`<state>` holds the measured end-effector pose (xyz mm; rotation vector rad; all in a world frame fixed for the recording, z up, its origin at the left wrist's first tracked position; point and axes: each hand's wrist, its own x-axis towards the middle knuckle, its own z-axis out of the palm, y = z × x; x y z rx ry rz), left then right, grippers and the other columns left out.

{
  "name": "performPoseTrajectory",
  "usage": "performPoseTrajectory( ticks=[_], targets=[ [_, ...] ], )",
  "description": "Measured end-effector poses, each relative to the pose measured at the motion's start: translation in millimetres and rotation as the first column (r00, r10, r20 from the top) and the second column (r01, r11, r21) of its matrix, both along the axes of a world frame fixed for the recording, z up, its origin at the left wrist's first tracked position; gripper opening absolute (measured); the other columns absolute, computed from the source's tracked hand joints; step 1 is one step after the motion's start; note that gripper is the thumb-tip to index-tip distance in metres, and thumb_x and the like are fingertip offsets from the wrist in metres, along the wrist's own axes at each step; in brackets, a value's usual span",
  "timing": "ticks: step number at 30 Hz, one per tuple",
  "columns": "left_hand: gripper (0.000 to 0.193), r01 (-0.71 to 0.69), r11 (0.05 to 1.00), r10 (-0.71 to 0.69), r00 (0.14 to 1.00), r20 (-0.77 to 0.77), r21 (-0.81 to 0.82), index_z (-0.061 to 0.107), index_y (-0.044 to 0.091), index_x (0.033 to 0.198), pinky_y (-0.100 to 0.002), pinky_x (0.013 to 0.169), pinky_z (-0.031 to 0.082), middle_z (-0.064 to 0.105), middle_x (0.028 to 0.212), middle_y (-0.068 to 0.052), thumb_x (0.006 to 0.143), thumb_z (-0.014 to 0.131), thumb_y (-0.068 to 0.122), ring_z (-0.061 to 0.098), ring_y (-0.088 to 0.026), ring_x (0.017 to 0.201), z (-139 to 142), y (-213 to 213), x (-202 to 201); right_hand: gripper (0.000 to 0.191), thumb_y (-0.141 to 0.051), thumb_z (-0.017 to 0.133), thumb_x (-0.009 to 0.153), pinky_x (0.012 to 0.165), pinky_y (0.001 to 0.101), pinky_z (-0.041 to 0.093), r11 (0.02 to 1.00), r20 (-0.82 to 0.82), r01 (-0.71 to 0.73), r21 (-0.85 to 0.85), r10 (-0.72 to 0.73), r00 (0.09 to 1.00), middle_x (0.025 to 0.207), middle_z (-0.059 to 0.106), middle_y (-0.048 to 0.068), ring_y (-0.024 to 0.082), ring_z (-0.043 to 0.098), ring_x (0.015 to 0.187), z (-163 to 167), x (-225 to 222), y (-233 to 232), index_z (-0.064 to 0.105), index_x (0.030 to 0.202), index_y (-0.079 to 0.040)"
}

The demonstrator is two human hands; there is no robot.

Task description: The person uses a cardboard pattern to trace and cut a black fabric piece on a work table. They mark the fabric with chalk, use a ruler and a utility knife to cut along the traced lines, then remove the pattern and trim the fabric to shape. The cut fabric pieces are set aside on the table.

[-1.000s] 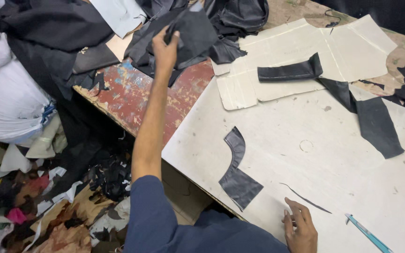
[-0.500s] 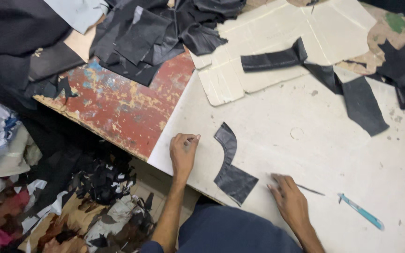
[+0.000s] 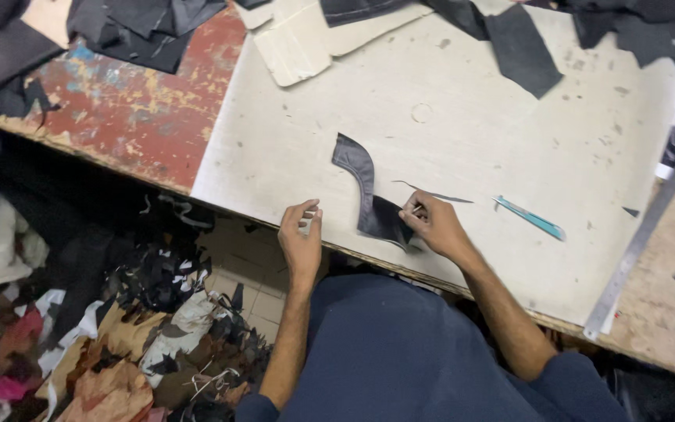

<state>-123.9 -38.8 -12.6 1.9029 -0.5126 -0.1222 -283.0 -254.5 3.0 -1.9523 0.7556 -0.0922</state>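
The right hand (image 3: 431, 223) has its fingers pinched narrow on the near right corner of a curved dark leather piece (image 3: 369, 195) that lies flat on the pale tabletop (image 3: 470, 141), near its front edge. The left hand (image 3: 301, 238) rests at that edge just left of the piece, fingers curled close with thumb meeting fingertips; whether they hold anything is too small to tell. Both forearms reach up from dark blue sleeves. A thin dark sliver (image 3: 435, 194) and a teal-handled knife (image 3: 529, 217) lie right of the right hand. Far off, cardboard patterns (image 3: 306, 47) and dark leather offcuts (image 3: 521, 47) run out of frame. A metal ruler (image 3: 642, 234) leans at the right. Scraps (image 3: 119, 336) litter the floor at left.
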Motion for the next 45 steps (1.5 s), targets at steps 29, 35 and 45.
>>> performPoseTrajectory(
  ticks=[29, 35, 45],
  targets=[
    [0.051, 0.323, 0.934, -0.281, 0.401, 0.872, 0.152, 0.070, -0.005, 0.116, -0.049, 0.091, 0.047, 0.072, 0.110, -0.019, 0.068, 0.080, 0.007, 0.064, -0.036, 0.108, 52.8, -427.2, 156.3, 0.053, -0.023, 0.071, 0.090, 0.114, 0.0495, 0.042, 0.644, -0.169, 0.248, -0.724, -0.514, 0.841, 0.156, 0.043, 0.020, 0.042, 0.045, 0.142, 1.4, -270.8, -118.7, 0.060, 0.141, -0.020],
    [0.014, 0.587, 0.717, -0.675, 0.448, 0.587, 0.377, 0.076, 0.005, 0.095, -0.048, 0.107, 0.043, 0.072, 0.092, -0.012, 0.081, 0.080, 0.004, 0.067, -0.030, 0.097, 67.3, -435.3, 173.8, 0.053, -0.027, 0.078, 0.085, 0.117, 0.0535, 0.031, 0.703, -0.069, 0.101, -0.704, -0.210, 0.975, 0.166, 0.025, 0.021, 0.042, 0.028, 0.149, 20.9, -19.8, -194.9, 0.066, 0.136, -0.029],
    [0.013, 0.737, 0.675, -0.639, 0.616, 0.460, -0.050, 0.073, 0.003, 0.097, -0.030, 0.080, 0.060, 0.075, 0.097, -0.007, 0.088, 0.072, -0.006, 0.074, -0.018, 0.093, 45.2, -277.2, 197.4, 0.028, -0.016, 0.079, 0.095, 0.093, 0.0384, 0.053, 0.919, 0.199, 0.207, -0.335, -0.145, 0.969, 0.109, 0.073, 0.006, 0.020, 0.064, 0.101, 25.6, 13.8, -282.5, 0.073, 0.120, -0.007]
  ],
)
